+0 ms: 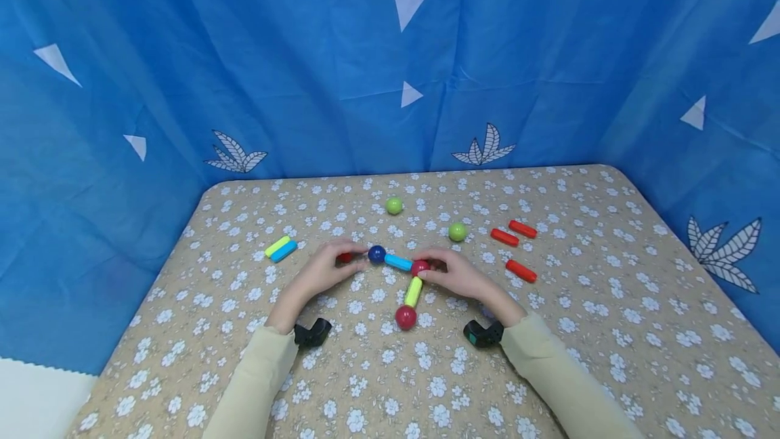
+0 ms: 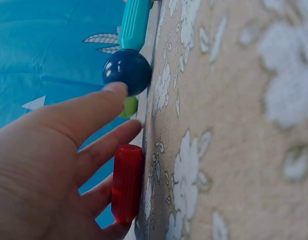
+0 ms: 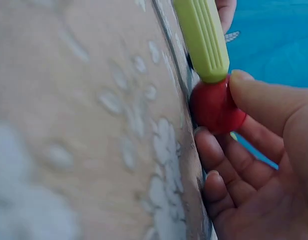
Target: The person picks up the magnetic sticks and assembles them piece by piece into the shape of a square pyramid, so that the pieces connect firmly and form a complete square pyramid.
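Both forearms slant inward over the flowered cloth [image 1: 378, 391]. The right hand [image 1: 456, 275] curves in from its side, thumb and fingers pinching a red ball [image 1: 420, 267] at the corner of a chain, where a light-blue stick [image 1: 399, 263] and a yellow stick [image 1: 414, 292] meet; another red ball [image 1: 405, 318] ends the yellow one. The left hand [image 1: 326, 268] lies on its edge with fingers spread, its thumb tip at the dark-blue ball [image 1: 376, 254] that ends the light-blue stick, and a red stick [image 2: 128, 182] resting against its lower fingers.
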Demonstrator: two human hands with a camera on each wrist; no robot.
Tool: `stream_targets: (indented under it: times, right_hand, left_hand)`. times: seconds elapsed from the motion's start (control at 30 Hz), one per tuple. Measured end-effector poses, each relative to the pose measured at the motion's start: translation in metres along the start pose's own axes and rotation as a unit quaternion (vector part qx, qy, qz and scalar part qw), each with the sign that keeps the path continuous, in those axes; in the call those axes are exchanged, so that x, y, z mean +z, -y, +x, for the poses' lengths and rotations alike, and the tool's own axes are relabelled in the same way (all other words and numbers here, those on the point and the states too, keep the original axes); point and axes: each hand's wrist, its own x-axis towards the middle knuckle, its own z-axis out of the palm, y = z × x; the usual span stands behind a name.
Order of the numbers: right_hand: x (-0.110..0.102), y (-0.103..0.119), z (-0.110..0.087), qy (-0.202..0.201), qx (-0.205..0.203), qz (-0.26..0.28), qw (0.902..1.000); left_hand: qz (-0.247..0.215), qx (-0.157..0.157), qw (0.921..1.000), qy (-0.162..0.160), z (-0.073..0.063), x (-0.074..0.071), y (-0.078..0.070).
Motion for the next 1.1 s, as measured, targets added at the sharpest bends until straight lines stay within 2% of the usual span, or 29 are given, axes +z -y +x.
stream_targets:
  times: [0.17,0.27,0.4,0.57,0.67,0.8,0.97,1.1]
  right_hand:
    - [0.005,0.003,-0.006,-0.055,0.04,-0.001,0.9977]
    - [0.009,0.005,-0.008,-0.081,0.054,-0.009,0.9952]
    - [0.012,0.01,-0.014,-0.095,0.067,-0.012,0.9932]
    - [0.014,0.016,-0.021,-0.105,0.081,-0.026,0.9908]
    - [0.016,0.019,-0.025,-0.099,0.084,-0.026,0.9911]
    - [0.019,0.021,-0.027,-0.084,0.065,-0.029,0.9939]
    - [0.021,0.022,-0.028,-0.063,0.023,-0.059,0.996]
    - [0.022,0.021,-0.026,-0.035,0.014,-0.057,0.9977]
  left_hand:
    - [0.006,-0.01,0.9999,-0.003,-0.004,-0.001,-0.002]
    - [0.005,-0.005,0.9999,-0.011,-0.007,-0.002,-0.003]
    - [0.008,0.003,0.9997,-0.023,-0.015,-0.005,-0.005]
    - [0.022,-0.005,0.9994,-0.024,-0.026,-0.009,-0.006]
    - [0.022,-0.013,0.9994,-0.022,-0.029,-0.01,-0.006]
    - [0.018,-0.021,0.9992,-0.028,-0.031,-0.011,-0.003]
    - [0.027,-0.015,0.9984,-0.048,-0.031,-0.012,0.002]
    - [0.025,-0.024,0.997,-0.069,-0.03,-0.011,0.006]
